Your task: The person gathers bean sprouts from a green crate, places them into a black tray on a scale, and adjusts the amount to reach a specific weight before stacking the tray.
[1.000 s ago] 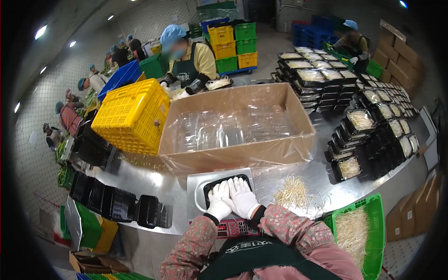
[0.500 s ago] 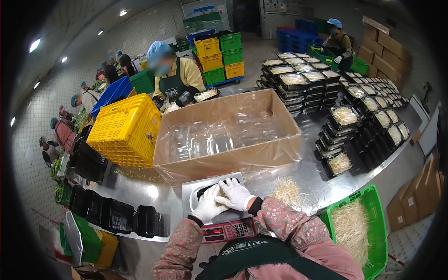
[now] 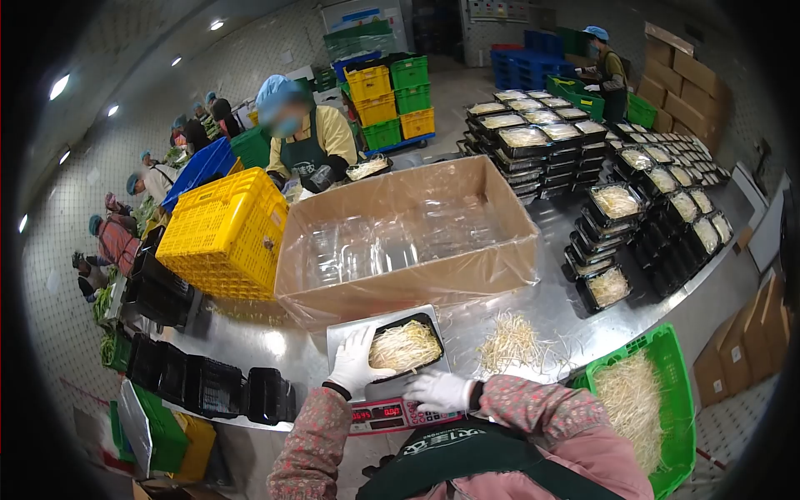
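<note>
A black plastic tray of bean sprouts [image 3: 408,346] lies slightly tilted on the metal pan of a digital scale [image 3: 387,414]. My gloved left hand [image 3: 354,364] grips the tray at its left edge, thumb over the near corner and fingers along the side. Just below the tray's near right side, my gloved right hand [image 3: 437,390] is held over the scale's keypad with fingers stretched out and nothing in them. To the right on the steel table is a loose pile of bean sprouts [image 3: 512,343]. A green crate [image 3: 682,392] full of sprouts stands by my right arm.
A large cardboard box [image 3: 408,279] lined with clear plastic sits beyond the scale, beside a yellow crate [image 3: 221,225]. Empty black trays [image 3: 212,386] line the left edge. Filled trays [image 3: 612,204] are stacked at the right. A co-worker [image 3: 308,146] stands across the table.
Both hands were together over the tray. They have moved apart, the left to the tray's left side and the right down towards the keypad, uncovering the sprouts.
</note>
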{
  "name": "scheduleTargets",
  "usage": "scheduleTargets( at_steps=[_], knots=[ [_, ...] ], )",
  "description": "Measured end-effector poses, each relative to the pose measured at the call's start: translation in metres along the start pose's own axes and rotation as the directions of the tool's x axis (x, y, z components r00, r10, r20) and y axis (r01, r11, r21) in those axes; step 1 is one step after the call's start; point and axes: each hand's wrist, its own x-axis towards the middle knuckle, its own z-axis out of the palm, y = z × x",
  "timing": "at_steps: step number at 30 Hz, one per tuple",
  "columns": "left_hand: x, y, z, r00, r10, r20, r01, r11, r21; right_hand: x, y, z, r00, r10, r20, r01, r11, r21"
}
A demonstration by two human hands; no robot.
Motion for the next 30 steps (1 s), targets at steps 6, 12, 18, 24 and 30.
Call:
scheduleTargets(
  at_steps=[6,12,18,24,30],
  knots=[
    [-0.020,-0.019,-0.023,0.994,-0.001,-0.107,-0.016,0.987,-0.162,-0.123,0.068,-0.071,0.899,0.368,-0.238,-0.417,0.886,-0.202],
    [-0.020,-0.005,-0.022,0.984,0.049,-0.170,-0.074,0.986,-0.148,-0.060,0.042,-0.119,0.506,0.505,-0.699,-0.461,0.843,0.276],
    [0.019,0.030,0.014,0.963,0.146,-0.227,-0.170,0.981,-0.091,0.044,0.015,-0.087,0.704,0.455,-0.545,-0.306,0.887,0.346],
    [0.038,0.027,0.059,0.975,0.046,-0.216,-0.015,0.989,0.146,0.077,0.030,-0.046,0.789,0.596,-0.148,-0.559,0.797,0.228],
    [0.030,0.040,0.040,0.987,0.005,-0.159,-0.010,0.999,-0.034,0.050,0.061,-0.121,0.872,0.439,-0.215,-0.293,0.821,0.489]
  ],
)
